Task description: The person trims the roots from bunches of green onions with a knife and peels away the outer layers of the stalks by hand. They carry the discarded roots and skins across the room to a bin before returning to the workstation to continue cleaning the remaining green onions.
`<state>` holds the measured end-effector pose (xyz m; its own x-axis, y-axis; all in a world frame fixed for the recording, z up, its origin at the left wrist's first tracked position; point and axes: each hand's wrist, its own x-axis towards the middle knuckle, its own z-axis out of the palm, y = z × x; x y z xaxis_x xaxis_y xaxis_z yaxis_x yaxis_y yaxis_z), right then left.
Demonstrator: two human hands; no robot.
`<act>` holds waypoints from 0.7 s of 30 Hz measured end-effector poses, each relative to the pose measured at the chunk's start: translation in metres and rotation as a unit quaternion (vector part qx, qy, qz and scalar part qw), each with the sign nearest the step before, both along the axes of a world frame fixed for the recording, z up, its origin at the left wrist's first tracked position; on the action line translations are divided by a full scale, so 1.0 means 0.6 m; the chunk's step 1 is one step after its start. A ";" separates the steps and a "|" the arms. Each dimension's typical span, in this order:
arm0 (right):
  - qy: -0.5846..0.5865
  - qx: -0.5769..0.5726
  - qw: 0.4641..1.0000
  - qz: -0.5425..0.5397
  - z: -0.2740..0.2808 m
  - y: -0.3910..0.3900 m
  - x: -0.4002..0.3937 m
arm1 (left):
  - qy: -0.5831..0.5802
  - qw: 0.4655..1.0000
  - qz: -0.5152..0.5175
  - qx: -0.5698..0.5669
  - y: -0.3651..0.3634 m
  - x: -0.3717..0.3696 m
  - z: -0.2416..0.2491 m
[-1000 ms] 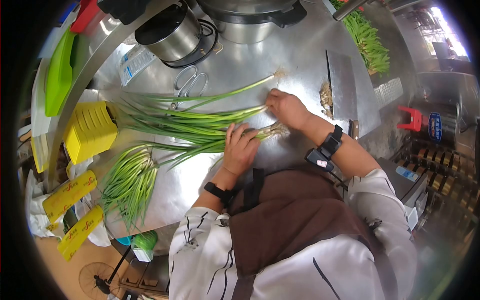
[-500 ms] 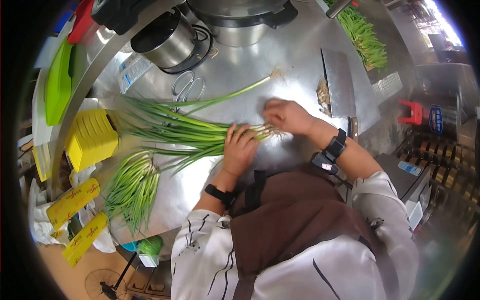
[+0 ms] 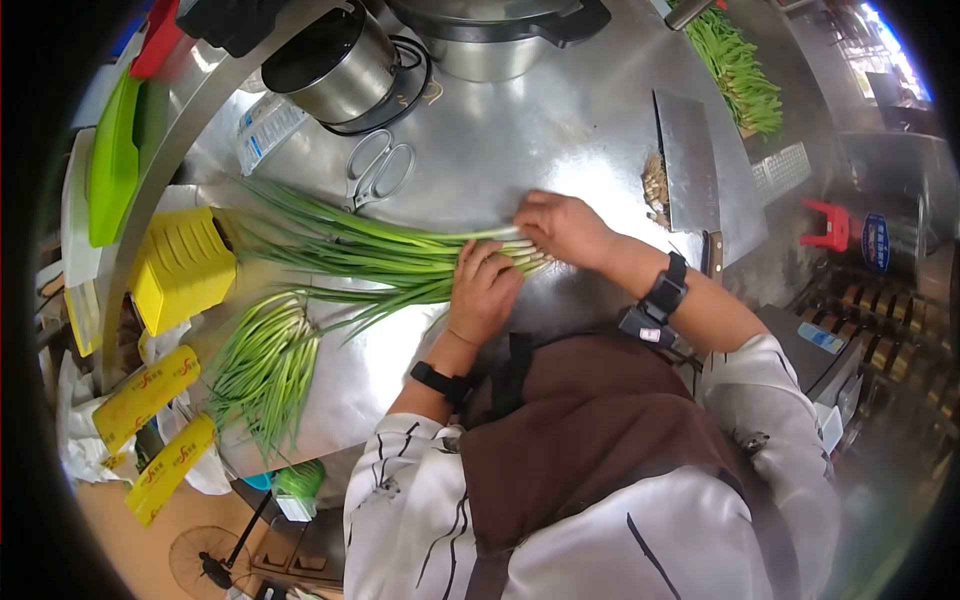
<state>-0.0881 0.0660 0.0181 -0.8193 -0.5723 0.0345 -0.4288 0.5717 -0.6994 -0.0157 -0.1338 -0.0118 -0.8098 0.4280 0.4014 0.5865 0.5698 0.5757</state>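
Green, white-ended scallions (image 3: 375, 250) lie nearer than the scissors (image 3: 381, 166), left fingers (image 3: 484, 258) curled closed over them, right fingers (image 3: 533, 212) pinching a pale end (tips partly hidden); beyond the scissors stands a pot (image 3: 350, 78), rightward a cleaver (image 3: 688, 165).

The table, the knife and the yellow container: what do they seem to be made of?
Table: probably stainless steel, smooth, from its bright glare. Knife: metal blade, dull grey sheen; brown handle, perhaps wood. Yellow container: likely moulded plastic, semi-gloss, given its even colour and ribs.
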 end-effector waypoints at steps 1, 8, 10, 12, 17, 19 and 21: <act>-0.004 0.000 1.000 0.007 -0.006 0.002 0.011 | -0.006 1.000 -0.001 0.005 -0.001 0.000 -0.002; 0.056 -0.017 0.998 0.001 -0.025 0.010 0.032 | 0.057 0.995 0.019 -0.081 0.005 0.000 0.019; 0.052 -0.019 0.998 0.005 -0.024 0.011 0.033 | 0.054 0.994 0.014 -0.096 0.006 -0.004 0.027; 0.040 -0.037 0.998 -0.018 -0.021 0.010 0.035 | 0.016 0.996 -0.007 -0.091 0.002 -0.014 0.028; 0.008 -0.041 0.991 -0.129 0.016 0.030 0.053 | -0.009 0.998 -0.014 -0.055 -0.002 -0.013 0.015; 0.063 -0.048 0.994 -0.077 0.001 0.036 0.058 | -0.009 0.999 -0.006 -0.041 0.001 -0.011 0.015; 0.066 -0.051 0.995 -0.050 -0.005 0.029 0.061 | -0.005 1.000 0.001 -0.031 0.002 -0.012 0.013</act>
<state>-0.0513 0.0835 0.0153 -0.8563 -0.4764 0.1995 -0.4658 0.5451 -0.6971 -0.0228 -0.1324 -0.0041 -0.8148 0.4500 0.3656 0.5793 0.6054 0.5458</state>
